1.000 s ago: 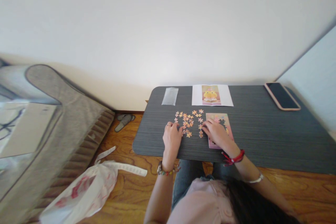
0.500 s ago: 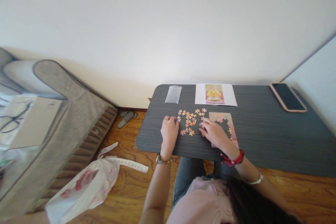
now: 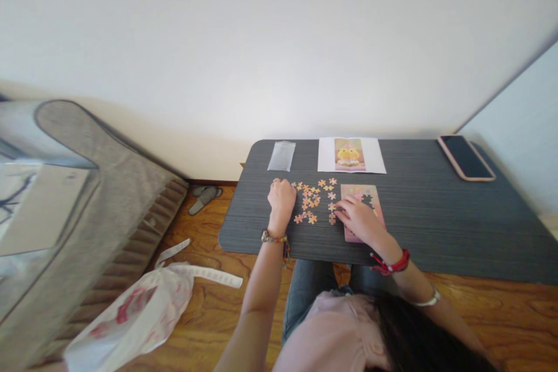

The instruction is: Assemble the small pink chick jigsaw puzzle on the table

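Note:
Small orange and pink jigsaw pieces (image 3: 311, 201) lie loose in a cluster on the dark table. My left hand (image 3: 282, 200) rests at the cluster's left edge, fingers curled in beside a piece at its upper left; whatever they hold is hidden. My right hand (image 3: 358, 220) lies across the puzzle board (image 3: 350, 236), hiding much of it. Its bent thumb and fingers come together by a short column of pieces (image 3: 332, 216) just left of the board. Whether a piece is between those fingertips is too small to make out. Some dark unfilled area shows inside the board's pastel border.
Behind the pieces lie a clear plastic bag (image 3: 281, 156) and a white sheet (image 3: 372, 157) with a printed yellow character. A phone (image 3: 466, 158) is at the right. Left of the table (image 3: 436, 226) are a grey sofa (image 3: 108, 186), slippers (image 3: 204, 199) and a white bag (image 3: 170, 290).
My left hand has moved away from me, up along the cluster's left side. My right hand has shifted slightly right, uncovering the column of pieces. The view has turned a little.

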{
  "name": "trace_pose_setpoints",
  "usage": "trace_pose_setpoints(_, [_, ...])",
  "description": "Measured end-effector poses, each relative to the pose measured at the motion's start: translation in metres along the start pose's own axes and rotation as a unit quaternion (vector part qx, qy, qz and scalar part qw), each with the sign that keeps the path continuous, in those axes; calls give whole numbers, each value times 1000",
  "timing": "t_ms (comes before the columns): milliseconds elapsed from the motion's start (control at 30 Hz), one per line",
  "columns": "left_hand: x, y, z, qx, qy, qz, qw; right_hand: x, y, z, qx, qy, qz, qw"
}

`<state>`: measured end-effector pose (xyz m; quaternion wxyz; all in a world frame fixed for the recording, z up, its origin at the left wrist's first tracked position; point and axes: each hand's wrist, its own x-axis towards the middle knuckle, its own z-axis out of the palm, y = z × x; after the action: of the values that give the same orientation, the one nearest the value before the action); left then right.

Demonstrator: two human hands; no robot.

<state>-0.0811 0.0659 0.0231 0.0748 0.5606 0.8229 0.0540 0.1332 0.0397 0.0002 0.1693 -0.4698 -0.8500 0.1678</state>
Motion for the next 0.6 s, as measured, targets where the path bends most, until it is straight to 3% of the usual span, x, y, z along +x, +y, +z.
trace_pose_setpoints(200, [-19,3,-11,-61,27,23,997,2,1,-4,76,38,-1,996])
trace_pose_setpoints(433, [-67,46,-20,-156,6,178,972,7,-6,-19,173,96,11,980])
trace_pose_setpoints(600, [-79,60,-19,-158,22,222,962,5,-1,-21,206,103,32,973])
